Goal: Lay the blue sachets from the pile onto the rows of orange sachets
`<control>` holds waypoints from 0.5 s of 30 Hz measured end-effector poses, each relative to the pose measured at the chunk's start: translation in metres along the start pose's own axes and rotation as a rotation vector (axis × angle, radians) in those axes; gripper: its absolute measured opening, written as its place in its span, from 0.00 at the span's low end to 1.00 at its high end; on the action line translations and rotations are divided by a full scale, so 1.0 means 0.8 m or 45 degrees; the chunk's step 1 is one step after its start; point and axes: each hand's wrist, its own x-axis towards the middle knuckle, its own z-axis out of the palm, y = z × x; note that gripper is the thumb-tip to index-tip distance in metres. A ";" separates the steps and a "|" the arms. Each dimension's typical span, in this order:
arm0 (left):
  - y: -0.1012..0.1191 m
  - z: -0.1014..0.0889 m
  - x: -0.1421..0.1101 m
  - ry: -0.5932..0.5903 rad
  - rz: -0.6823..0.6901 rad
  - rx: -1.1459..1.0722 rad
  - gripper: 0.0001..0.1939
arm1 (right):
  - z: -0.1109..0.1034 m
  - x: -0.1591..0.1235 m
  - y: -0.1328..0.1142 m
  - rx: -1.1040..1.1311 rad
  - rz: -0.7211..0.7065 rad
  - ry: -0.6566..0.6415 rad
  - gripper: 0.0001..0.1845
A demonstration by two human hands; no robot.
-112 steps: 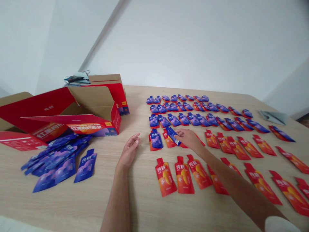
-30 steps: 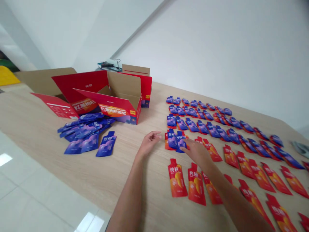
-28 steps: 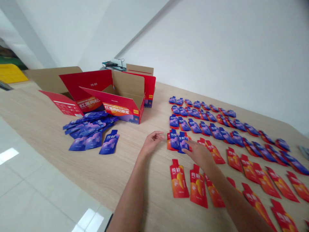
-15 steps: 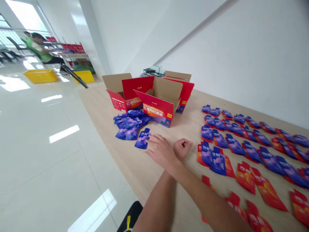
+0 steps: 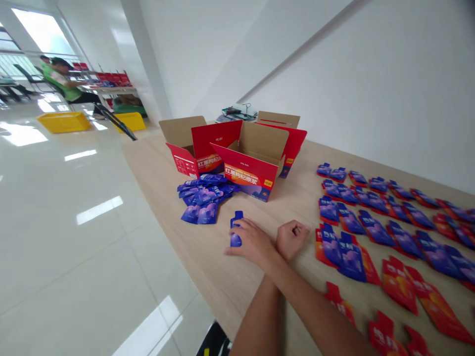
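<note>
My right hand crosses over my left wrist and grips a blue-purple spouted pouch at the tabletop, thumb and fingers around its sides. My left hand rests on the table as a loose fist; a dark gap shows inside the curl, with nothing visible in it. A heap of similar blue pouches lies beyond my right hand, in front of the red cartons. To the right, rows of blue pouches lie over red ones, and red-orange pouches lie uncovered nearer me.
Open red cartons stand at the back of the wooden table, with dark items behind them. A white wall runs along the far side. At far left are yellow bins and a seated person at another table.
My right hand has closed around the single blue pouch and shifted it toward me and rightward, turning it slightly. My left fist stays beside it. The view has shifted a little.
</note>
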 end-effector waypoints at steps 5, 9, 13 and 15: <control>0.003 0.001 0.000 -0.101 0.102 0.136 0.17 | -0.008 -0.018 0.002 -0.076 0.291 0.145 0.25; 0.010 -0.002 0.004 -0.114 0.112 0.263 0.16 | -0.016 -0.013 0.002 -0.262 0.600 0.166 0.39; 0.014 -0.007 0.009 -0.126 0.164 0.302 0.17 | -0.020 -0.012 0.005 -0.110 0.662 0.142 0.36; 0.013 -0.009 0.012 -0.144 0.190 0.316 0.18 | -0.018 -0.013 0.009 -0.005 0.620 0.176 0.32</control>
